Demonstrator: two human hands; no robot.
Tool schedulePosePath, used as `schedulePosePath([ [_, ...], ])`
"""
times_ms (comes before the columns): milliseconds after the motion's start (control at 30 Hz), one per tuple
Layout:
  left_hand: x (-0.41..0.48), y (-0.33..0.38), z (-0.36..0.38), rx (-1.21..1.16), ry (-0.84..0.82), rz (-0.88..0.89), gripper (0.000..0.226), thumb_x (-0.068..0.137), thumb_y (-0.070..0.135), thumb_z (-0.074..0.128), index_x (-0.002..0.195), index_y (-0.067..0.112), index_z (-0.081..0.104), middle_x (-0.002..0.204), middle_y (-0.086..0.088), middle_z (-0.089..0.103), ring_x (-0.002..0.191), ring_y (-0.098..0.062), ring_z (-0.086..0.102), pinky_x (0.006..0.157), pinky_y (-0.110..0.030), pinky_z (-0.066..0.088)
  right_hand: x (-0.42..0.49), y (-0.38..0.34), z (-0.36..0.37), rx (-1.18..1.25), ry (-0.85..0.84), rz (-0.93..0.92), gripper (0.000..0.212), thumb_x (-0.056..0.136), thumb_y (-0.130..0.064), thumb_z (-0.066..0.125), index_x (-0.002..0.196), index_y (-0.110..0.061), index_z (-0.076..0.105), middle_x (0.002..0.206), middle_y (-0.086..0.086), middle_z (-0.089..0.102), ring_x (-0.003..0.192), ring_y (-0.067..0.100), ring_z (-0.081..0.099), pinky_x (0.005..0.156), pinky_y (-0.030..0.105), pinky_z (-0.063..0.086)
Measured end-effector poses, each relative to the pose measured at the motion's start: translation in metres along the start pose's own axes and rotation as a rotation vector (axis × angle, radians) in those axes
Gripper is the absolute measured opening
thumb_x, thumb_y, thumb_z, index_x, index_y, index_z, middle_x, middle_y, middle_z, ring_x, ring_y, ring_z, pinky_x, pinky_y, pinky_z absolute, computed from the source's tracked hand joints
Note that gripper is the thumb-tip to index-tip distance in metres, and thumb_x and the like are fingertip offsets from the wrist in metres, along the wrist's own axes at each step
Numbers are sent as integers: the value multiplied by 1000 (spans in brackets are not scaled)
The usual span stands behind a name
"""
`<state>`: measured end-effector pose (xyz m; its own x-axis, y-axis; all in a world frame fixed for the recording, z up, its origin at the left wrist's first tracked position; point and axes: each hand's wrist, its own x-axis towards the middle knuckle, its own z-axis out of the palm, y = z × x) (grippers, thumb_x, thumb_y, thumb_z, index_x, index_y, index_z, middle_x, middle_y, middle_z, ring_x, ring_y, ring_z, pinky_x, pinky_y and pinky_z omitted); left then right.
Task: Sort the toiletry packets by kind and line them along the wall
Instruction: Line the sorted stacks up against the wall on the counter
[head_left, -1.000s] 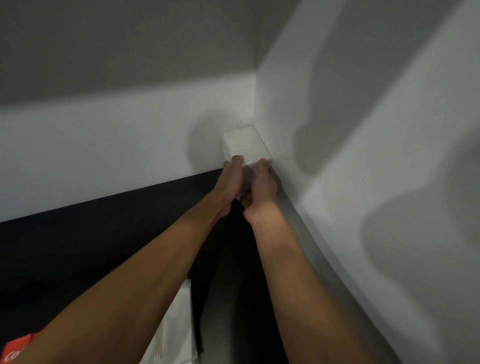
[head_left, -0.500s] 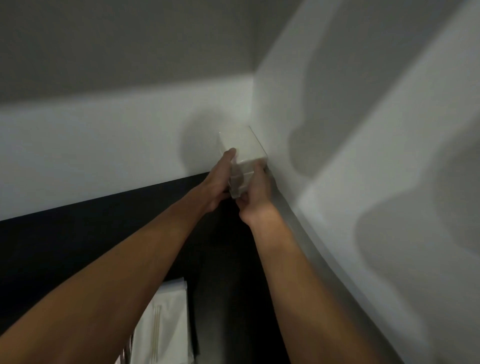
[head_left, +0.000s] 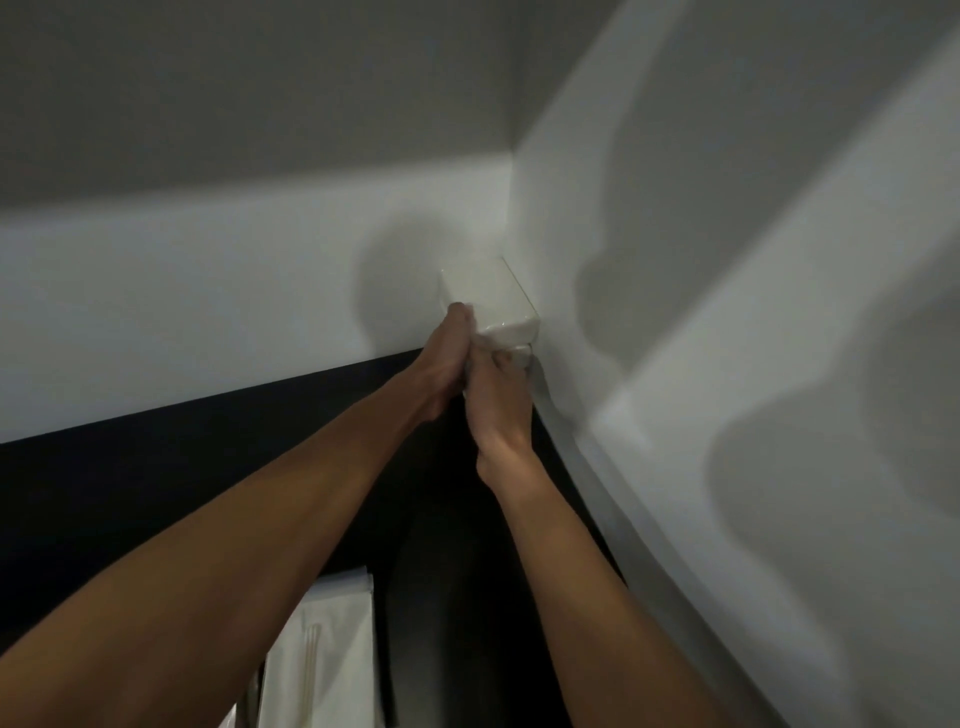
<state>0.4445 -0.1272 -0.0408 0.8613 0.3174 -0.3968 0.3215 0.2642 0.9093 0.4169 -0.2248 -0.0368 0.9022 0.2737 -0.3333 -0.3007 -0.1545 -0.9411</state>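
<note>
A stack of white toiletry packets (head_left: 491, 299) stands in the corner where the back wall meets the right wall, on the dark counter (head_left: 208, 467). My left hand (head_left: 444, 364) grips its left side, with the fingertips on the upper left edge. My right hand (head_left: 501, 405) holds the front lower part, fingers curled under the lowest packet. Both hands hide the bottom of the stack. Another flat white packet (head_left: 332, 654) with thin sticks inside lies near the bottom edge of the head view, partly under my left forearm.
The white back wall (head_left: 208, 291) and the white right wall (head_left: 727, 312) close in the corner. The dark counter runs from the corner toward me between my forearms.
Both hands have stayed on the stack in the corner. My right hand's fingers have slid lower, under the front of the stack. The view has shifted a little, and more of the flat packet shows.
</note>
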Motion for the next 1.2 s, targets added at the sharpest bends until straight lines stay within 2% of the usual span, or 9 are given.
schedulePosePath([
  [100,-1,3,0,-25,-5,-15,45,108,41,33,112,14,68,103,-11,77,101,-26,72,98,-40,55,-3,-4,2,52,5,-5,54,106,-61,47,144,-25,62,133,-2,67,116,16,65,101,36,51],
  [200,-1,-2,-4,-46,-9,-26,46,107,46,36,120,13,67,115,-15,77,112,-30,72,102,-42,54,-8,-3,3,73,-1,2,54,108,-59,46,152,-27,55,139,0,66,115,14,63,94,31,45],
  [433,-8,2,-10,-18,109,14,50,102,59,49,132,21,63,121,-7,73,109,-25,71,84,-39,57,-18,8,-8,-24,191,-135,52,111,-37,54,161,-33,44,159,-4,52,142,16,53,119,38,45],
  [633,-4,8,-5,58,209,69,62,87,55,63,133,13,61,120,-13,73,101,-29,75,60,-33,60,-18,-10,-16,-60,206,-210,47,108,-24,62,153,-23,51,135,-11,59,112,1,56,82,5,43],
  [733,-6,10,0,101,223,58,58,86,56,59,128,16,63,118,-11,73,102,-29,74,74,-44,64,-14,-11,-18,-75,216,-207,42,106,-24,65,147,-21,55,124,-13,59,110,5,61,89,16,52],
  [867,-10,13,2,134,190,39,53,93,55,53,128,16,60,125,-13,68,109,-31,69,92,-49,60,-14,-7,-20,-122,198,-210,47,105,-24,65,151,-24,54,141,-4,63,124,14,64,107,38,57],
  [967,-19,20,1,140,167,5,52,102,55,49,134,15,59,130,-11,66,109,-29,66,91,-43,55,-20,-8,-25,-182,137,-200,55,106,-24,64,159,-25,48,157,-3,53,141,17,54,116,33,47],
  [1100,-35,22,0,124,189,-24,74,105,65,42,161,17,37,152,-7,49,134,-30,49,115,-51,38,-28,-12,-30,-218,83,-182,62,106,-24,62,164,-25,40,165,-1,46,149,19,46,121,36,41],
  [1200,-51,19,-3,254,264,48,67,107,57,44,153,8,47,151,-11,52,124,-27,53,108,-43,43,-38,-12,-36,-258,86,-201,54,104,-21,59,158,-25,50,156,0,56,142,21,53,118,37,46],
])
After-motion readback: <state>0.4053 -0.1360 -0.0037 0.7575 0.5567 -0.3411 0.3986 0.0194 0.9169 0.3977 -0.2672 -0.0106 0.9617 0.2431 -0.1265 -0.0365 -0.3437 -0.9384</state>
